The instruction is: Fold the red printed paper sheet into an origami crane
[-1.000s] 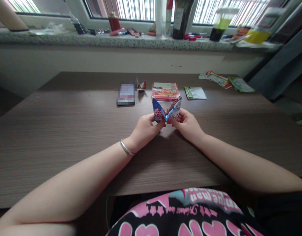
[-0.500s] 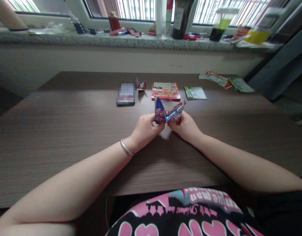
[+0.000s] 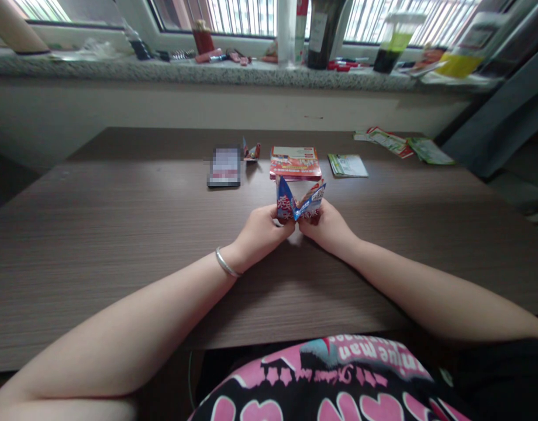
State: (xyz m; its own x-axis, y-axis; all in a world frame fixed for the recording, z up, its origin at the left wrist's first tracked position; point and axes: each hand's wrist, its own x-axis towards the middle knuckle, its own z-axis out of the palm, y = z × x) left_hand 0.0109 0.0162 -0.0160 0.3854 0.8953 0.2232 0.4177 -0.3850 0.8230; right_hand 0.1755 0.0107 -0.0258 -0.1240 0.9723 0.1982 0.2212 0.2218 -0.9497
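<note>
Both hands pinch a folded paper piece (image 3: 300,204), printed blue, red and white, with pointed flaps rising left and right in a V. My left hand (image 3: 262,227), with a silver bangle on its wrist, is closed on the lower left corner. Closed on the lower right side is my right hand (image 3: 333,228); its fingertips are partly hidden behind the paper. Just beyond lies a stack of red and white printed leaflets (image 3: 295,162). A smaller folded paper piece (image 3: 252,152) stands farther back, left of that stack.
A tablet or phone with a blurred screen (image 3: 224,167) lies left of the leaflets. Green and white cards (image 3: 348,166) are on the right, with more printed packets (image 3: 392,142) at the table's back right. Bottles and small items crowd the stone windowsill (image 3: 251,73).
The right flap of the folded paper has swung slightly inward and stands steeper. My right hand has shifted a little to the left; the left hand has barely moved.
</note>
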